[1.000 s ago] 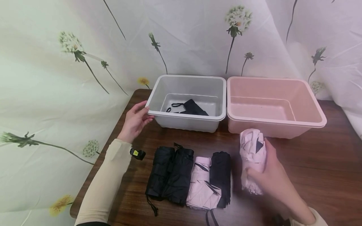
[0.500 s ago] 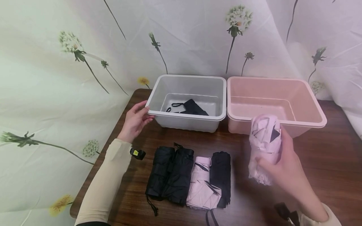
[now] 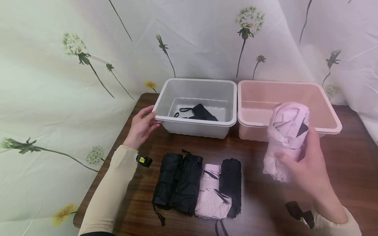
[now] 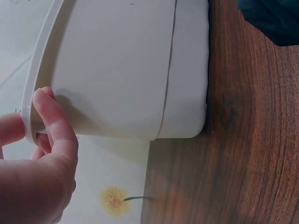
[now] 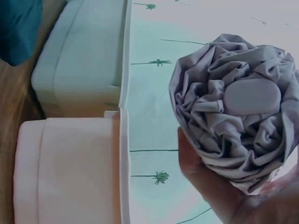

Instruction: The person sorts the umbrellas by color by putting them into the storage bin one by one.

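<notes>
My left hand (image 3: 142, 126) pinches the front left corner of the grey bin's rim, thumb on top and fingers beneath, as the left wrist view shows close up. Inside that grey bin (image 3: 195, 128) lie black folded umbrellas (image 3: 203, 112), partly hidden by its front wall. My right hand (image 3: 310, 167) grips a pink folded umbrella (image 3: 287, 131), held up over the front rim of the pink bin (image 3: 260, 88). In the right wrist view its gathered end and oval handle tip face the camera.
In front of the bins, a row on the wooden table (image 3: 133, 196) holds black folded umbrellas (image 3: 186, 183), a pink folded umbrella (image 3: 212, 200) and another black umbrella (image 3: 231, 186) at its right end. A flower-patterned cloth (image 3: 198, 39) hangs behind. The bins stand side by side.
My right hand has lifted the pink umbrella and carried it right and forward, from in front of the pink bin to over its front rim. The left hand stays put.
</notes>
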`<state>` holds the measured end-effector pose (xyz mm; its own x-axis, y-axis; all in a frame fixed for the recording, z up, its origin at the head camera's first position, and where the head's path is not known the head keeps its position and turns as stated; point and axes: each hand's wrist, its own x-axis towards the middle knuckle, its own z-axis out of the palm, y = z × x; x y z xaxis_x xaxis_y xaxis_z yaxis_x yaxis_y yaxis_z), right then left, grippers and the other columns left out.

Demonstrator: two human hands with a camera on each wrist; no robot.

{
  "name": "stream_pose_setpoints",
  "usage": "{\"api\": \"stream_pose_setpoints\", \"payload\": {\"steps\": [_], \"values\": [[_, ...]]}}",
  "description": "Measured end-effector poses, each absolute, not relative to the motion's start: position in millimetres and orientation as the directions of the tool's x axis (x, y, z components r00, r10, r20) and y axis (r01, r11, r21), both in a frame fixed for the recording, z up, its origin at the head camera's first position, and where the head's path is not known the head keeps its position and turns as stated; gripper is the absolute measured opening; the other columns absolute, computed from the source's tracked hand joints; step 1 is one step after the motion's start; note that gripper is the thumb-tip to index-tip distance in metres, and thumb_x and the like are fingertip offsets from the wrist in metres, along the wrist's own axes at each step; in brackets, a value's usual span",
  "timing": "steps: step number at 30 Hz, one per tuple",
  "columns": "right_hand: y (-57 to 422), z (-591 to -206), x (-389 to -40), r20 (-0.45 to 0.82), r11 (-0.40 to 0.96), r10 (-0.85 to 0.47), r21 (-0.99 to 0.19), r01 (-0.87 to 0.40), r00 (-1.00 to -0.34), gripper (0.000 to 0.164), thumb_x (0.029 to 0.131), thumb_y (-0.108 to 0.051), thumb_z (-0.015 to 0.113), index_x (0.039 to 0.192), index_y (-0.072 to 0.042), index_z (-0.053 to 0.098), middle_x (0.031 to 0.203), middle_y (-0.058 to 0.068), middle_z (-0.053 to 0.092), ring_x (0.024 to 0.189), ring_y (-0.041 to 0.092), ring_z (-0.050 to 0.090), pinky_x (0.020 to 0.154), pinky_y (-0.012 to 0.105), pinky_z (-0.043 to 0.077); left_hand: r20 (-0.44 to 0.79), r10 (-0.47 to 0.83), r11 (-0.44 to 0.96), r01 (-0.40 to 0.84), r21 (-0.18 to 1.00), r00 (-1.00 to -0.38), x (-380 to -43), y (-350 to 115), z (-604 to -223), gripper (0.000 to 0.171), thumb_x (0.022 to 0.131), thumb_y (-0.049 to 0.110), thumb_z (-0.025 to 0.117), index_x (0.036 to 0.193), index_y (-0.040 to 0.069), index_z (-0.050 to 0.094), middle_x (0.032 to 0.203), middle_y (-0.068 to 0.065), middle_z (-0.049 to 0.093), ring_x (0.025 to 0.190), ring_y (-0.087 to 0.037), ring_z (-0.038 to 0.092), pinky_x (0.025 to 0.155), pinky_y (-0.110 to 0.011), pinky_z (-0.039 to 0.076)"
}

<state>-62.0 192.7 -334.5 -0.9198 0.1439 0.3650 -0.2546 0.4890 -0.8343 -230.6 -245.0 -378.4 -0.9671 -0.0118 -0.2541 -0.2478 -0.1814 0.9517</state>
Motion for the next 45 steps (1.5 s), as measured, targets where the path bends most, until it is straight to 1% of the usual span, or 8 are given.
{"api": "stream_pose_setpoints", "payload": {"steps": [9, 13, 18, 23, 26, 30, 37, 45], "values": [[198.1, -320.7, -69.2, 0.382, 0.306, 0.211, -0.9, -0.311, -0.9, 0.079, 0.073, 0.021, 0.06, 0.14, -0.013, 0.038, 0.124, 0.001, 0.05, 0.106, 0.012, 0.053, 0.08, 0.008, 0.048, -0.253, -0.027, -0.182, -0.244, 0.953, -0.967, -230.9, -245.0, -380.0, 0.05, 0.093, 0.023, 0.064, 0.14, 0.017, 0.046, 0.125, -0.009, 0.05, 0.075, -0.014, 0.066, 0.069, -0.022, 0.057], [200.0, -316.0, -72.5, 0.371, 0.211, 0.234, -0.922, -0.325, -0.899, 0.076, 0.074, 0.019, 0.059, 0.14, -0.012, 0.041, 0.125, 0.005, 0.052, 0.109, 0.015, 0.051, 0.081, 0.011, 0.047, -0.253, -0.025, -0.186, -0.244, 0.952, -0.967, -231.2, -245.0, -380.3, 0.05, 0.093, 0.022, 0.064, 0.14, 0.017, 0.046, 0.124, -0.009, 0.05, 0.074, -0.014, 0.066, 0.068, -0.022, 0.057], [201.9, -312.4, -78.9, 0.337, 0.166, 0.27, -0.939, -0.302, -0.902, 0.072, 0.077, 0.013, 0.06, 0.141, -0.015, 0.043, 0.129, 0.005, 0.051, 0.113, 0.017, 0.047, 0.082, 0.012, 0.045, -0.257, -0.016, -0.185, -0.25, 0.95, -0.966, -231.7, -245.6, -381.0, 0.052, 0.094, 0.022, 0.064, 0.142, 0.016, 0.044, 0.122, -0.009, 0.05, 0.074, -0.014, 0.066, 0.069, -0.022, 0.058], [201.7, -308.2, -87.6, 0.334, -0.006, 0.306, -0.936, -0.353, -0.892, 0.065, 0.078, 0.015, 0.057, 0.136, -0.01, 0.046, 0.128, 0.009, 0.052, 0.113, 0.02, 0.05, 0.08, 0.016, 0.049, -0.255, -0.014, -0.19, -0.247, 0.95, -0.967, -232.5, -244.9, -380.9, 0.052, 0.094, 0.021, 0.064, 0.141, 0.016, 0.044, 0.123, -0.009, 0.05, 0.074, -0.013, 0.066, 0.068, -0.022, 0.058], [201.1, -304.8, -94.0, 0.34, -0.117, 0.311, -0.913, -0.391, -0.887, 0.064, 0.078, 0.018, 0.053, 0.136, -0.007, 0.044, 0.13, 0.013, 0.051, 0.113, 0.023, 0.052, 0.078, 0.018, 0.053, -0.253, -0.015, -0.19, -0.245, 0.951, -0.967, -232.2, -244.6, -380.6, 0.052, 0.094, 0.021, 0.064, 0.141, 0.016, 0.044, 0.124, -0.009, 0.05, 0.074, -0.013, 0.066, 0.068, -0.022, 0.058], [200.2, -301.0, -103.4, 0.324, -0.206, 0.325, -0.892, -0.401, -0.888, 0.064, 0.08, 0.018, 0.051, 0.138, -0.009, 0.044, 0.132, 0.014, 0.049, 0.114, 0.024, 0.052, 0.077, 0.02, 0.056, -0.254, -0.017, -0.186, -0.247, 0.951, -0.967, -230.8, -245.2, -381.0, 0.052, 0.094, 0.021, 0.063, 0.142, 0.016, 0.044, 0.125, -0.009, 0.049, 0.074, -0.014, 0.066, 0.068, -0.022, 0.057], [201.8, -300.6, -124.2, 0.311, -0.414, 0.253, -0.821, -0.393, -0.916, 0.066, 0.085, 0.022, 0.044, 0.141, -0.012, 0.041, 0.141, 0.014, 0.043, 0.121, 0.024, 0.048, 0.085, 0.025, 0.056, -0.253, -0.016, -0.187, -0.246, 0.951, -0.967, -230.1, -244.8, -381.2, 0.051, 0.094, 0.021, 0.063, 0.142, 0.016, 0.044, 0.122, -0.008, 0.05, 0.074, -0.013, 0.065, 0.068, -0.021, 0.057], [208.4, -303.8, -143.3, 0.27, -0.417, 0.133, -0.858, -0.301, -0.954, 0.065, 0.09, 0.015, 0.047, 0.145, -0.018, 0.037, 0.141, 0.011, 0.043, 0.114, 0.022, 0.055, 0.08, 0.026, 0.058, -0.253, -0.016, -0.179, -0.246, 0.953, -0.967, -229.4, -245.2, -379.8, 0.052, 0.094, 0.022, 0.064, 0.141, 0.016, 0.045, 0.124, -0.009, 0.05, 0.075, -0.013, 0.066, 0.068, -0.021, 0.057]]}}
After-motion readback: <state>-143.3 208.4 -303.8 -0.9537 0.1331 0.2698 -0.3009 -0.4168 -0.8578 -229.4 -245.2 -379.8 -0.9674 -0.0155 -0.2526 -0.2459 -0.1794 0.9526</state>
